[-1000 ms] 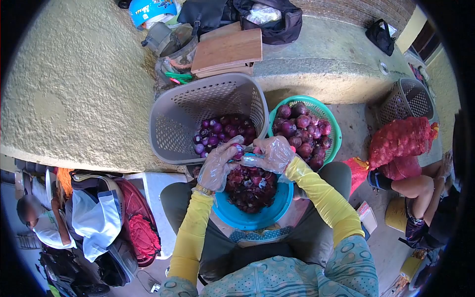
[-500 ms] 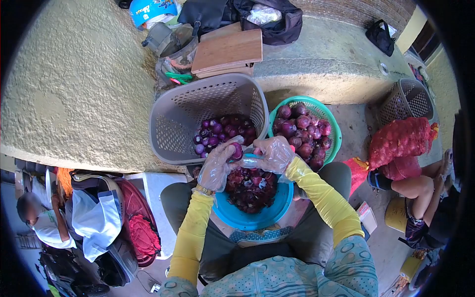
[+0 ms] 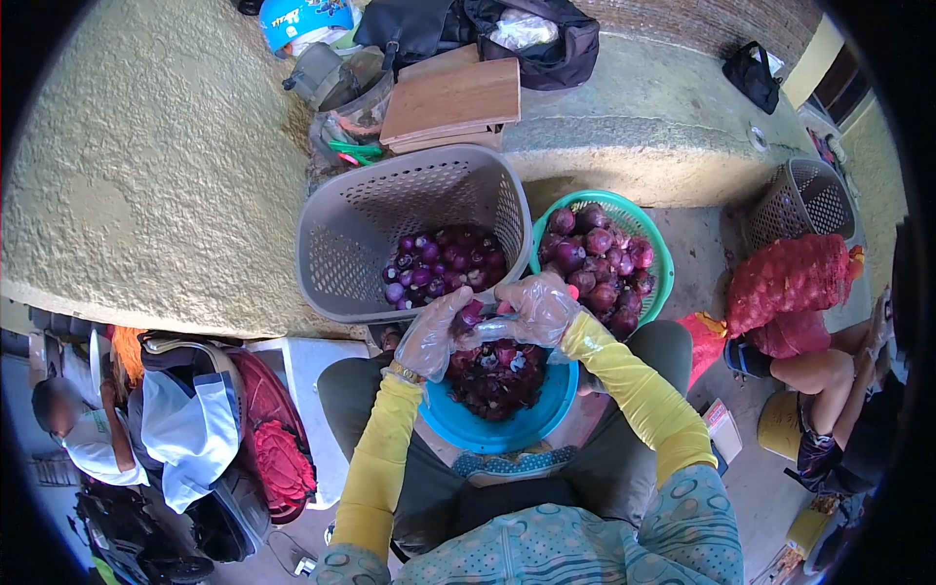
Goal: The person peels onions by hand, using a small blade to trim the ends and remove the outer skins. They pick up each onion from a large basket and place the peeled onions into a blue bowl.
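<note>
My left hand (image 3: pixel 429 336), in a clear plastic glove, is closed around a red onion (image 3: pixel 470 316) above the blue basin (image 3: pixel 448 429). Close beside it, my right hand (image 3: pixel 542 310), gloved too, has its fingers curled in; a small reddish bit shows at the fingertips, and I cannot tell what it is. Dark onion skins (image 3: pixel 497 385) lie in the basin between my knees. Beyond my hands, a grey perforated basket (image 3: pixel 336 244) holds many shiny purple onions (image 3: pixel 439 258). To its right, a green colander (image 3: pixel 663 263) is filled with onions (image 3: pixel 604 253) in dry skin.
Flat wooden boards (image 3: pixel 453 102) lie on the concrete ledge beyond the basket. Red mesh sacks of onions (image 3: pixel 790 283) and another grey basket (image 3: pixel 804 200) stand at the right. One person (image 3: pixel 102 439) is at the left; another person's leg (image 3: pixel 819 380) shows at the right.
The onion in my left hand has turned and is more covered by my fingers. My right hand has shifted slightly, its fingers now curled closer toward the onion.
</note>
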Tool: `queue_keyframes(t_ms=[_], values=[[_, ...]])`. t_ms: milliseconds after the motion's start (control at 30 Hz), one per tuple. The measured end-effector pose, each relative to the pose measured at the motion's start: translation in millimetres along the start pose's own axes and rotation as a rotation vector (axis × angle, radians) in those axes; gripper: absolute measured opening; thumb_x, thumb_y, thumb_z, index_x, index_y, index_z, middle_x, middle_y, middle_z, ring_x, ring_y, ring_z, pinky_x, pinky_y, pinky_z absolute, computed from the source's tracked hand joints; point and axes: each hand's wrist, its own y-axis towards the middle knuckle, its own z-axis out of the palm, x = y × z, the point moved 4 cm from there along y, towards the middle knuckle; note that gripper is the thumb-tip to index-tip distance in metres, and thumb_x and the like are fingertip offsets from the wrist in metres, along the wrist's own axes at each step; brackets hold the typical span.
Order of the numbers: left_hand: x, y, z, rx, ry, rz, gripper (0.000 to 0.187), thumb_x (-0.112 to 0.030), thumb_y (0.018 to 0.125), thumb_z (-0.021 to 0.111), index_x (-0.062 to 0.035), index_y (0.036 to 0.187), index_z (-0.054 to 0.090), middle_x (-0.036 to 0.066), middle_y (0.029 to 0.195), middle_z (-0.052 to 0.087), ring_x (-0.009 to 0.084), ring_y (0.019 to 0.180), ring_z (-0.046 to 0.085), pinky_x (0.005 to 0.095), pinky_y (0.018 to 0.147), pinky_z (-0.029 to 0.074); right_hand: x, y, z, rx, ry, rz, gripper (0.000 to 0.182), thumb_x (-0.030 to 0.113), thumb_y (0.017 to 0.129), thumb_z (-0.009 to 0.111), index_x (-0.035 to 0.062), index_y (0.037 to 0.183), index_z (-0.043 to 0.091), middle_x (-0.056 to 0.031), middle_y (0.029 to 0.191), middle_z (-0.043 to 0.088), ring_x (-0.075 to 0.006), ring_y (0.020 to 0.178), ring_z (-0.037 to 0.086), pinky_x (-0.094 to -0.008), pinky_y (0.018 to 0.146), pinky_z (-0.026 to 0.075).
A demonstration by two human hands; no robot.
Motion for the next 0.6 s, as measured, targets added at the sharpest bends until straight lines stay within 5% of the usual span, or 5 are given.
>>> queue_keyframes(t_ms=[200, 267, 600], values=[[-5, -4, 9, 0.075, 0.071, -0.031, 0.048, -0.049, 0.103, 0.058, -0.0024, 0.11, 0.068, 0.004, 0.095, 0.066, 0.0099, 0.073, 0.059, 0.0252, 0.06, 0.049, 20, 3, -9, 0.107, 0.049, 0.039, 0.058, 0.063, 0.083, 0.073, 0.0122, 0.111, 0.073, -0.0132, 0.08, 0.073, -0.0352, 0.076, 0.072, -0.0444, 0.069, 0.056], [-4, -3, 8, 0.036, 0.104, 0.003, 0.047, -0.049, 0.103, 0.058, -0.0026, 0.11, 0.068, 0.002, 0.093, 0.066, 0.0098, 0.072, 0.059, 0.0253, 0.061, 0.049, 24, 4, -11, 0.036, 0.051, 0.011, 0.059, 0.061, 0.081, 0.077, 0.0034, 0.081, 0.07, -0.0162, 0.072, 0.07, -0.0362, 0.068, 0.071, -0.0435, 0.065, 0.056], [-6, -5, 17, 0.059, 0.139, -0.013, 0.052, -0.052, 0.104, 0.055, -0.0017, 0.113, 0.067, 0.001, 0.089, 0.063, 0.0093, 0.068, 0.057, 0.0243, 0.057, 0.048, 18, 1, -2, 0.018, 0.079, -0.056, 0.053, 0.058, 0.083, 0.076, 0.0064, 0.094, 0.073, -0.015, 0.073, 0.071, -0.0371, 0.069, 0.071, -0.0447, 0.063, 0.056]])
